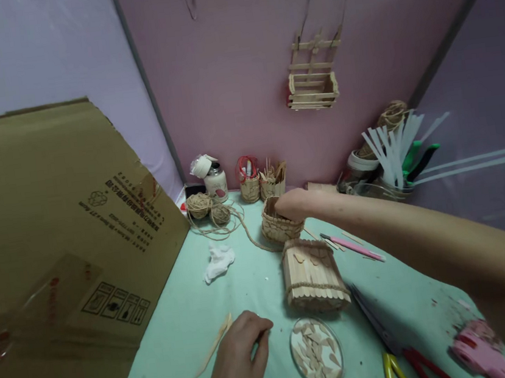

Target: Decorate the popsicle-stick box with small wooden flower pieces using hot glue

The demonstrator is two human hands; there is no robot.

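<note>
My right hand [295,204] reaches across to a small woven basket [280,227], its fingers dipping inside, where the rim hides them. Low in the view, my left hand [247,344] hovers over or rests on the table, thumb and fingers curled together; whatever they pinch, if anything, is too small to make out. A thin wood strip [214,346] lies beside it. Between the hands stands a box of wooden slats [313,270] with a twine band and scalloped edge. Nearer me is a round clear dish [317,353] of small wood pieces.
Scissors [391,343] and a pink glue gun [479,348] lie at right, under my forearm. A pink craft knife [356,246] sits behind them. A cardboard box [59,268] walls off the left. Twine balls [202,206], a crumpled tissue [218,262] and a jar [216,184] stand farther back.
</note>
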